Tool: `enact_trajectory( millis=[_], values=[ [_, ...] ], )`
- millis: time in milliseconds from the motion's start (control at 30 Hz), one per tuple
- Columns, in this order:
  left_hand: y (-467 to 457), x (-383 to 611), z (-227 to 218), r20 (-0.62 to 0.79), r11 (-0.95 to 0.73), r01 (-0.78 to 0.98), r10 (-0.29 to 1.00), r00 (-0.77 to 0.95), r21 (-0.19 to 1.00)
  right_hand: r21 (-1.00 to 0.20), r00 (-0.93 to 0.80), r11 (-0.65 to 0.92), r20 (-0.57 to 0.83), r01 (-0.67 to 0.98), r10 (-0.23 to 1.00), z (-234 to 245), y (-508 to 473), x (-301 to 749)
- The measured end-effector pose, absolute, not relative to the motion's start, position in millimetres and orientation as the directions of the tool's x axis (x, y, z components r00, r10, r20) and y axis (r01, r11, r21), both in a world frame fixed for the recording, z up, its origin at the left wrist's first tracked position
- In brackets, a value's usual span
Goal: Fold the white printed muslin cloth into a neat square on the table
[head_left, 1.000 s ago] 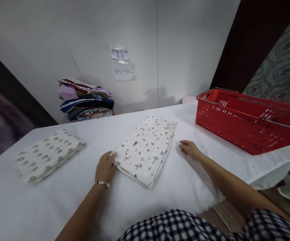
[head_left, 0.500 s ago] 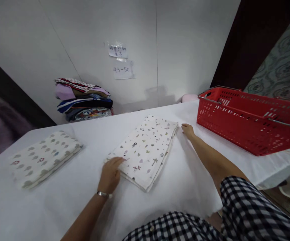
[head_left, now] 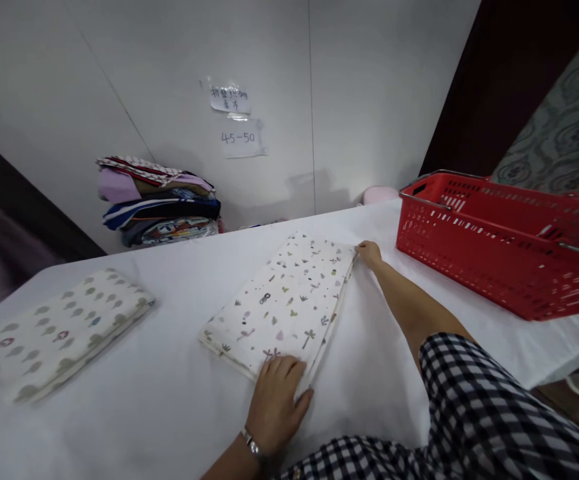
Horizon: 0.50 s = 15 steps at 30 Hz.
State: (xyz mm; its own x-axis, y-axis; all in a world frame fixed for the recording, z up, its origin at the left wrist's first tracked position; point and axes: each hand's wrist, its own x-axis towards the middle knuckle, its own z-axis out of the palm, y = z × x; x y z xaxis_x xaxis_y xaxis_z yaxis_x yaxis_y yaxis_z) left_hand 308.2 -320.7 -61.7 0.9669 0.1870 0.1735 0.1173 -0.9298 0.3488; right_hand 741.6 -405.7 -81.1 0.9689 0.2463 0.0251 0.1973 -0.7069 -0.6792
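A folded white cloth (head_left: 289,293) with small palm, leaf and animal prints lies at a slant on the white-covered table. My left hand (head_left: 277,402), with a silver bracelet at its wrist, rests on the near edge of it; the fingers lie over the print and the thumb is held apart. At the far right corner my right hand (head_left: 369,255) has its fingers closed on the cloth's edge. Further left lies a second folded white cloth (head_left: 72,327) with grey-green tree prints and a few coloured spots, touched by neither hand.
A red plastic basket (head_left: 489,257) with metal handles stands on the right of the table (head_left: 179,400). Behind the table edge at left is a stack of folded fabrics (head_left: 157,200). Two paper notes (head_left: 243,138) are taped to the wall, and a pink item (head_left: 379,195) shows behind.
My left hand has slid from the cloth's left corner to its near edge, further right. My right hand has moved onto the far right corner and closed on it.
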Motion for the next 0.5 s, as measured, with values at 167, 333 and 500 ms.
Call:
enact_trajectory(
  millis=[167,333,500],
  values=[
    [-323.0,306.5,-61.9,0.134,-0.937,0.123,0.175,0.975,0.327,-0.624,0.953,-0.739,0.028,0.252,0.301,-81.9,-406.6,737.3],
    [-328.7,309.6,-62.2,0.060,-0.967,0.132,0.148,0.987,0.220,-0.580,0.908,-0.741,-0.002,0.340,0.418,-72.4,-405.6,737.3],
    [-278.2,284.3,-58.2,0.032,-0.983,0.138,0.143,0.989,0.124,-0.519,0.870,-0.781,-0.131,0.348,0.475,-61.4,-427.1,714.1]
  ],
)
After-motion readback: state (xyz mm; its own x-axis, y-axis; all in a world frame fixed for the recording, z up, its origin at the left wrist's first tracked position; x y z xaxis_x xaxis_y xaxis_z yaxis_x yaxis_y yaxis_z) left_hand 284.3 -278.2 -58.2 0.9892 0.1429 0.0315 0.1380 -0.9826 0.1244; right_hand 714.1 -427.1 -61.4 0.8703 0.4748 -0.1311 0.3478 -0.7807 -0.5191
